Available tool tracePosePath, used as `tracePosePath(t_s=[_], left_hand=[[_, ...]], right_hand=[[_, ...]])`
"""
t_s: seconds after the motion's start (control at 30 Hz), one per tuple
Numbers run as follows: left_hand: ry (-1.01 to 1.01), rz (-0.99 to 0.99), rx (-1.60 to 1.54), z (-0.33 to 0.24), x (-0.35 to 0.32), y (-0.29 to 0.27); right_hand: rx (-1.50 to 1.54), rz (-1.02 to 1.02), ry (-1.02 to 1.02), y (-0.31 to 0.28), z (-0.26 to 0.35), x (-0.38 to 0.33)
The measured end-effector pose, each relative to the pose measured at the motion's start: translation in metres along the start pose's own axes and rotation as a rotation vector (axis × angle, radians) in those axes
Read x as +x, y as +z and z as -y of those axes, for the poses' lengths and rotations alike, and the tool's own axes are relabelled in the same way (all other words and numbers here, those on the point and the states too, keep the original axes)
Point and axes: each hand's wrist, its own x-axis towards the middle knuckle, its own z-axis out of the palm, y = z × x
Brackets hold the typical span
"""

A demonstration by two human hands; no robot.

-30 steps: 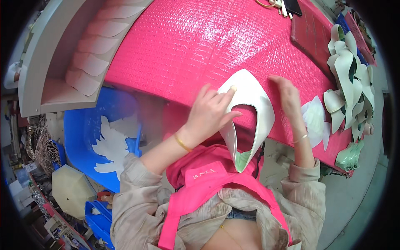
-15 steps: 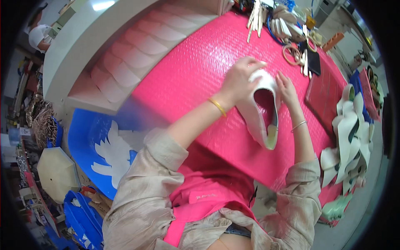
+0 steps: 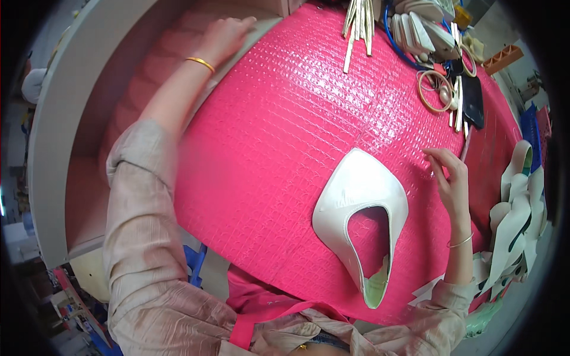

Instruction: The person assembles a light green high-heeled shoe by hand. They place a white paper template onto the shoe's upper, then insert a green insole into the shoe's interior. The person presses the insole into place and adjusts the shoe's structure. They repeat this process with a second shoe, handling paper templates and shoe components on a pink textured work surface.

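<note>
A white shoe upper (image 3: 362,178) with a pale green lining at its heel lies flat on the pink table covering (image 3: 267,136). Neither hand touches it. My left hand (image 3: 224,38) reaches over the far end of a pale shelf (image 3: 83,222) at the left, fingers stretched out; whatever lies beneath them is hidden. Inside the shelf is a row of overlapping rounded pieces (image 3: 133,98). To the right of the upper, my right hand (image 3: 449,175) hovers over the table, its fingers bent but apart, with nothing visible in them.
Flat pale strips (image 3: 358,26), a ring-shaped roll (image 3: 433,92) and a black phone-like slab (image 3: 472,101) lie at the far right. Beyond the strips sits a stack of pale pieces (image 3: 409,32). Cut white pieces (image 3: 510,219) pile up along the right edge.
Both hands have let go of the shoe upper, which now lies nearer to me. My left hand has moved left to the shelf; my right hand has drawn away to the right.
</note>
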Motion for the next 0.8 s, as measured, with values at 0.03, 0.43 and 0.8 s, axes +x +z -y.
tracePosePath(t_s=[0.03,0.43,0.8], left_hand=[[-0.015,-0.034,-0.014,0.002,-0.002,0.003],[0.019,-0.081,-0.12,0.015,-0.006,0.014],[-0.168,-0.208,-0.203,0.006,0.0,0.021]], right_hand=[[-0.005,0.019,-0.012,0.002,-0.003,0.0],[-0.026,0.094,-0.053,-0.003,0.007,-0.016],[-0.036,0.119,-0.052,-0.002,0.001,-0.022]])
